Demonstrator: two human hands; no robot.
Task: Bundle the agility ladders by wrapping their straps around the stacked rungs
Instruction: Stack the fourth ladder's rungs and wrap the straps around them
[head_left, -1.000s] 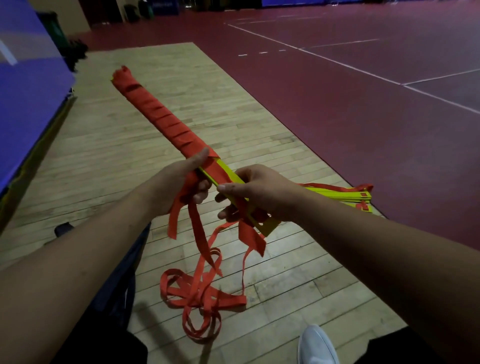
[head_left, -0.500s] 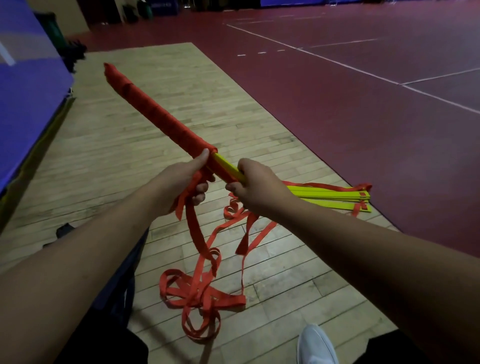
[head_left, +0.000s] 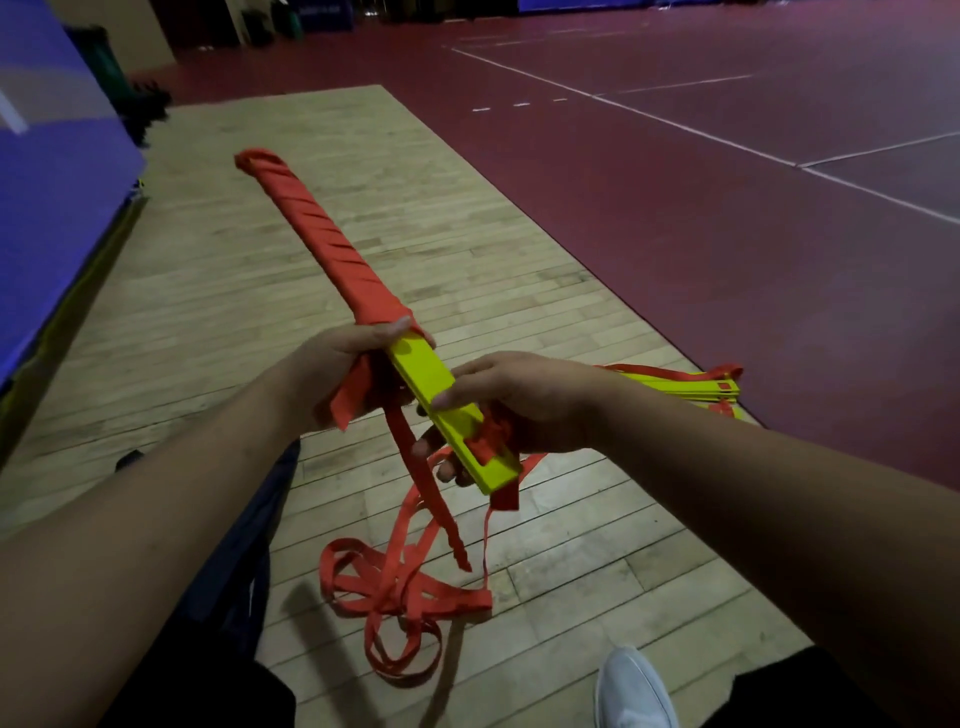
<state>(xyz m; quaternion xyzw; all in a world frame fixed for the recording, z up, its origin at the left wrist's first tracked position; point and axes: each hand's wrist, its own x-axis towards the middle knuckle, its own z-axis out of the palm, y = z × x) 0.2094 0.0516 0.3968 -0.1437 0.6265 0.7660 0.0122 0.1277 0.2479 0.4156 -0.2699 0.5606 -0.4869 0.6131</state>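
A stack of yellow ladder rungs (head_left: 427, 373) is held in the air, pointing away to the upper left. Orange strap wrapping (head_left: 332, 244) covers its far half up to the tip. My left hand (head_left: 337, 371) grips the stack where the wrapping ends, with a strap end under its fingers. My right hand (head_left: 511, 402) grips the bare yellow near end, thumb on top and fingers beneath. Loose orange strap (head_left: 405, 587) hangs from the stack and lies in a tangled pile on the wooden floor. A second stack of yellow rungs (head_left: 691, 388) lies on the floor behind my right hand.
Light wooden flooring (head_left: 291, 171) runs ahead, bordered on the right by a dark red court floor (head_left: 675, 208) with white lines. A blue padded mat (head_left: 47, 171) stands at the left. My white shoe (head_left: 631, 691) shows at the bottom, and dark bags sit far back.
The stack has rolled so its flat yellow face points up. Its far tip has swung to the right. My right hand has shifted its hold toward the near end.
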